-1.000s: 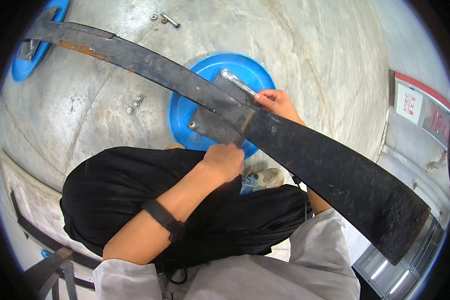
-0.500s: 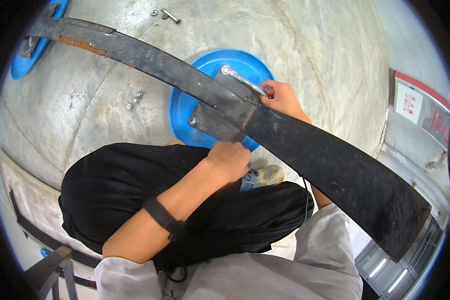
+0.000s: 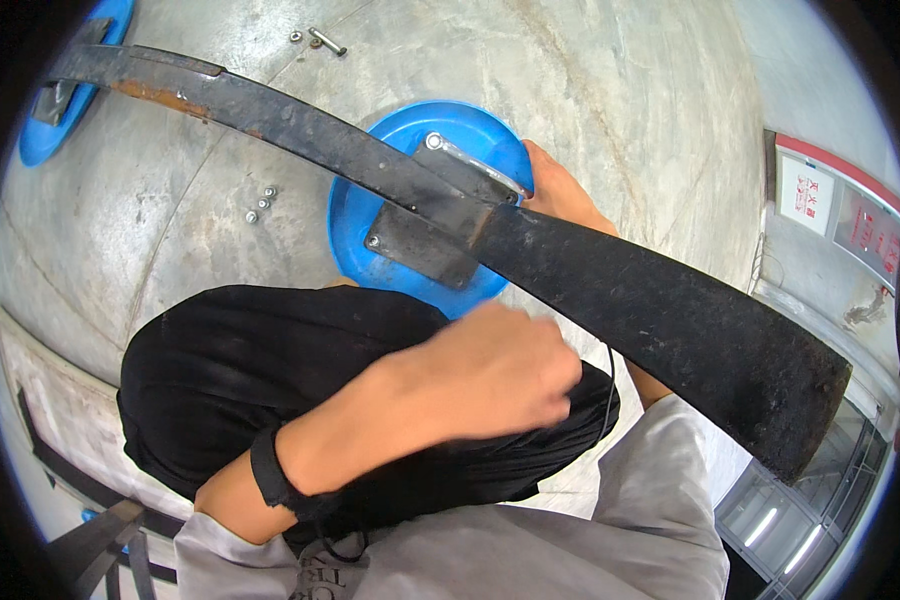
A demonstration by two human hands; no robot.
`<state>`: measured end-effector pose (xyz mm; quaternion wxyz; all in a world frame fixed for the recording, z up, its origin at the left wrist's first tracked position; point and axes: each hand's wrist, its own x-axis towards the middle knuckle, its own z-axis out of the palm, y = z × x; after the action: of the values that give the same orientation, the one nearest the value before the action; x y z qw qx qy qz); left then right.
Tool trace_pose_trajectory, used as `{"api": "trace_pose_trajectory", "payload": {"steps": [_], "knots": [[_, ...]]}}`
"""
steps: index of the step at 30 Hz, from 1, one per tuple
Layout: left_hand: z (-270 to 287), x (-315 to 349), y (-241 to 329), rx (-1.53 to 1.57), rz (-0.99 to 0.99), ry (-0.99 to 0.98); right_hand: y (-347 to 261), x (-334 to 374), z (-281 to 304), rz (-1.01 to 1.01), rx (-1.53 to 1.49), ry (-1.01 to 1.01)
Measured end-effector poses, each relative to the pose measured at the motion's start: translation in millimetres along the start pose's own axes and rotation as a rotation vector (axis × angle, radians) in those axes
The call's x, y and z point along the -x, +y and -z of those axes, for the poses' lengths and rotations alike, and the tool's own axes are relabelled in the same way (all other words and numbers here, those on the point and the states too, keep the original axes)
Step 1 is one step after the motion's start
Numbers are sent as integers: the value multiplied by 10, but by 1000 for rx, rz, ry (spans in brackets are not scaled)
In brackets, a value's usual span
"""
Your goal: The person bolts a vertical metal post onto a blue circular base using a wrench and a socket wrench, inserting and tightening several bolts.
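My left hand (image 3: 505, 370) is above my black-trousered knee, its fingers curled closed and slightly smeared by motion; whatever may be inside is hidden. My right hand (image 3: 565, 190) is beyond the dark metal beam (image 3: 630, 290), by the edge of a blue round base (image 3: 355, 260). Its fingertips are hidden at the base's rim, beside the near end of a silver wrench (image 3: 475, 167). The wrench's ring end sits at a far corner of the dark steel plate (image 3: 425, 255) on the base. A bolt (image 3: 373, 242) shows at the plate's left corner.
On the concrete floor lie several nuts (image 3: 260, 204) and, farther off, a bolt (image 3: 327, 41) with small nuts. Another blue base (image 3: 42, 140) stands under the beam's far left end. A red-edged box (image 3: 840, 210) is at the right wall. Dark metal legs (image 3: 110, 540) stand lower left.
My left hand has moved from the plate's near edge back toward me and to the right. My right hand's fingers, earlier pinched at the wrench's end, are now lower at the base's rim.
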<state>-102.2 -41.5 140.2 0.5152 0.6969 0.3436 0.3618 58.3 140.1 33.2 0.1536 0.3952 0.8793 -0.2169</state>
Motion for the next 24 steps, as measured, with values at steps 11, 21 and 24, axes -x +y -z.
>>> {"api": "trace_pose_trajectory", "payload": {"steps": [11,21,24], "knots": [[72,-252,459,28,-342,775,161,-74,28,132,-44,-19],[-74,-539,381,-151,-157,775,250,-91,22,171,9,-28],[-63,-525,348,-177,-172,696,264,-111,41,103,90,-71]]}}
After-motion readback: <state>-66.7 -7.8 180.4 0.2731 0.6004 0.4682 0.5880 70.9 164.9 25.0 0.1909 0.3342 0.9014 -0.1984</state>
